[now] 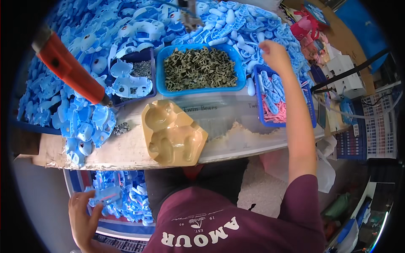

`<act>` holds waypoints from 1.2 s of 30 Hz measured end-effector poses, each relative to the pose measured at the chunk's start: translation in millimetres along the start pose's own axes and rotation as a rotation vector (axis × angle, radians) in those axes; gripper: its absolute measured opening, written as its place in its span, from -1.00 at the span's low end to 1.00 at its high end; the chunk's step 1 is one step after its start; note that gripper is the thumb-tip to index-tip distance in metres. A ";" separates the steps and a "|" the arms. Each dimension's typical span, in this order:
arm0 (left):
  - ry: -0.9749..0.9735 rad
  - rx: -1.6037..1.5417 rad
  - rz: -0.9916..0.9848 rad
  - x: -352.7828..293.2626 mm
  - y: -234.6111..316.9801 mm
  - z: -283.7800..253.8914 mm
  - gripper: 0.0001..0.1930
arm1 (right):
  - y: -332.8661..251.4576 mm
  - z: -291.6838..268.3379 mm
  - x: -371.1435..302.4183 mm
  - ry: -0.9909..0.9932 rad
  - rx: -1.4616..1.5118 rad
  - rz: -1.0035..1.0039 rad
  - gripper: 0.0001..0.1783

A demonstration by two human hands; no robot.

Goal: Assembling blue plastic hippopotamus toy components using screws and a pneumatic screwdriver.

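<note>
At the lower left, my left hand (84, 217) is raised over a crate, thumb and forefinger apart. A blue plastic toy shell with a pink piece in it (106, 195) is at its fingertips, slightly blurred and seemingly loose of them. My right hand (276, 57) reaches over a heap of light-blue toy leg parts (253, 19) at the far right. Its fingers are bent together against the parts; what they pinch, if anything, does not show. Below my right wrist, a dark-blue basket (278, 125) holds blue leg parts and pink pieces.
A tan moulded fixture (185, 135) lies at the table's front edge. Behind it is a blue tray (181, 90) of metal clips, beside a bin of screws (142, 68). An orange power screwdriver (71, 67) hangs at left. Blue shells (38, 97) are heaped there; the crate (105, 231) below holds more.
</note>
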State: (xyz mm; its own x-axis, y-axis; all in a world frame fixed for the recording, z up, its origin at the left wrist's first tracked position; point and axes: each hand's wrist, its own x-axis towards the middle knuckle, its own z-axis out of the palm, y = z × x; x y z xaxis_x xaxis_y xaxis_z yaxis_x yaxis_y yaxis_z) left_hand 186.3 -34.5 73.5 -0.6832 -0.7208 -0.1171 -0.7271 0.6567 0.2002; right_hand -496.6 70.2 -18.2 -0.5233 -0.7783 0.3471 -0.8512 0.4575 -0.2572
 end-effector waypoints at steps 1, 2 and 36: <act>-0.001 -0.002 -0.004 2.7 2.2 4.8 -0.72 | -1.2 6.1 -8.4 -0.003 0.000 -0.003 -0.68; 0.037 -0.071 -0.087 6.7 7.0 9.9 -0.70 | -1.7 9.9 -17.3 0.039 -0.165 -0.023 -0.69; 0.400 -0.276 0.763 114.4 148.2 171.2 -0.54 | -4.2 10.0 -118.2 0.135 -0.236 0.068 -0.50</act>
State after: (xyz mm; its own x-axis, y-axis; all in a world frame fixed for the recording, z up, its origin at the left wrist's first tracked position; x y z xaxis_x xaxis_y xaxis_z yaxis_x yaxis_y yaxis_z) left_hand -11.2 18.3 -76.7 -0.8611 -0.1686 0.4796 -0.0091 0.9483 0.3171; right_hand -430.8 156.0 -67.1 -0.5666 -0.6854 0.4574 -0.7918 0.6066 -0.0720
